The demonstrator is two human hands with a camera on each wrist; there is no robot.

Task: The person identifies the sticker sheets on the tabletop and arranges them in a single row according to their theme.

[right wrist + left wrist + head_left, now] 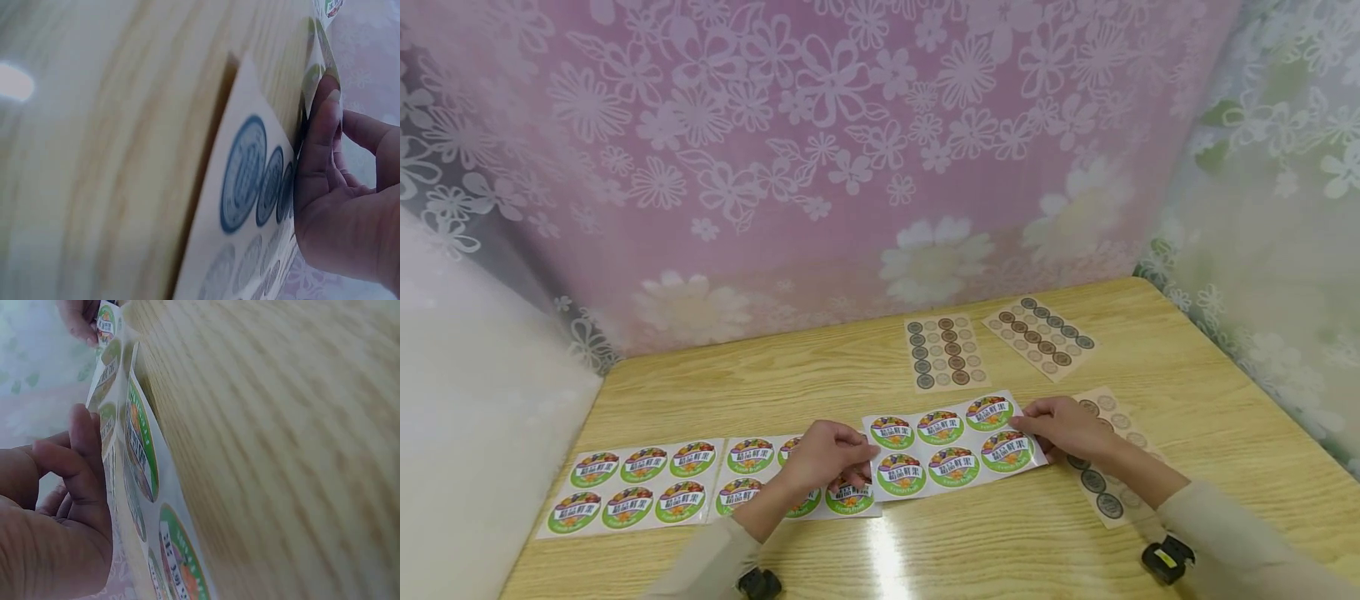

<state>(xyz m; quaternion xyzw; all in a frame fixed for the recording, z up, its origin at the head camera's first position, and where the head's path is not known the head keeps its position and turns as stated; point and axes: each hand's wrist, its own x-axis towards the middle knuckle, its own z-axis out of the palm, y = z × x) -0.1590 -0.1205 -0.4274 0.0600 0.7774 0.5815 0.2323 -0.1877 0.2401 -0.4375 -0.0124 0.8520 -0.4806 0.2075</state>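
Note:
A sheet of round fruit-label stickers is held between both hands, slightly above the table. My left hand pinches its left edge between thumb and fingers, while my right hand grips the right edge. Under the left hand lies another fruit sticker sheet, partly covered by that hand and the held sheet. In the left wrist view the fingers meet the sheet's edge. The right wrist view shows the thumb and fingers on the paper, beside a brown sheet with dark round stickers.
Another fruit sticker sheet lies at the left of the wooden table. Two brown sticker sheets, one upright and one slanted, lie at the back. A third is partly under the right forearm. Floral curtains surround the table.

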